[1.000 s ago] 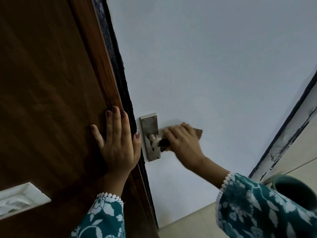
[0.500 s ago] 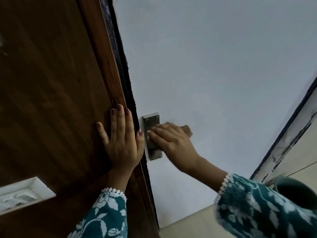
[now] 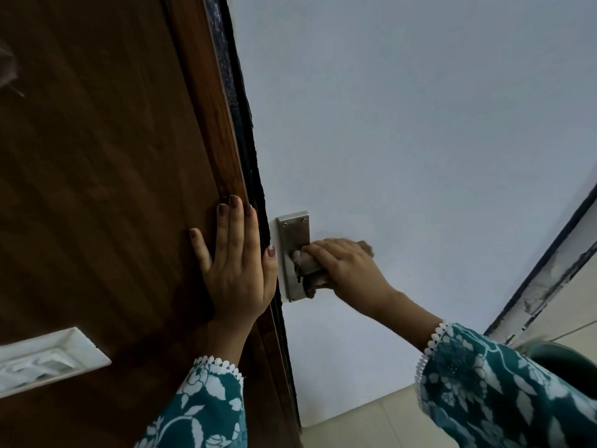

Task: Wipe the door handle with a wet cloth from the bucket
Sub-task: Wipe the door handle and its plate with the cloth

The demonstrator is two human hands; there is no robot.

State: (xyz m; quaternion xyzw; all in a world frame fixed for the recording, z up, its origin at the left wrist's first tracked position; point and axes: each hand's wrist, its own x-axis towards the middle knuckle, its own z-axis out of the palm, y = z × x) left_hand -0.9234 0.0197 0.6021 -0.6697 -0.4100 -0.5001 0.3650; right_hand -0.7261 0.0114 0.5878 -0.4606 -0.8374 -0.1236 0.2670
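A steel handle plate [image 3: 292,234] is fixed to the pale door [image 3: 403,140], close to its left edge. The lever [image 3: 307,261] sticks out of the plate, and my right hand [image 3: 350,270] is wrapped around it. A brownish cloth [image 3: 366,246] sits under that hand, showing above the knuckles and below the lever. My left hand [image 3: 237,266] lies flat with fingers spread on the dark wooden frame [image 3: 113,189], just left of the plate. A green bucket's [image 3: 568,360] rim shows at the lower right.
A white switch plate [image 3: 48,360] is set into the wooden surface at the lower left. A dark-edged strip [image 3: 549,263] runs diagonally at the right, with pale floor tiles [image 3: 371,421] below the door.
My right hand has slid with the cloth from the plate's face back onto the lever and closed round it. My left hand has stayed pressed flat on the wood.
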